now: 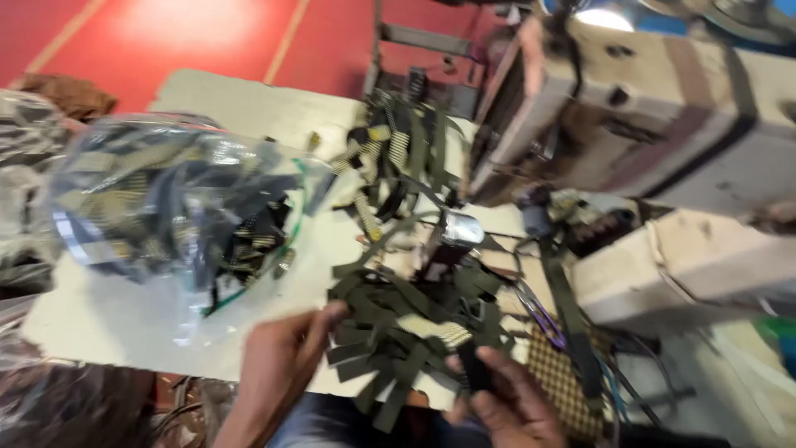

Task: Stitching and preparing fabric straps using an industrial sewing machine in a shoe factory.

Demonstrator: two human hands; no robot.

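A red floor runs behind a pale worktable, its top crowded and the whole view smeared by motion, with a worn cream sewing machine looming at the right. Front and centre sits a loose heap of olive webbing strips, short cut lengths fanned out over the table's near edge. They look light and floppy, soft woven tape that would bend and slide over one another, so a pinch at a strip's end or a scoop under the bundle seems the surest grip. The left hand comes up from below, fingers stretched and touching the heap's left fringe, open rather than closed on anything. The right hand sits under the heap's right side, thumb and fingers pinched on a dark strip end. So the pile lies between the two hands and just above them. Off to the left, a clear plastic bag stuffed with dark and striped straps lies on the table, and more striped straps trail toward the machine.
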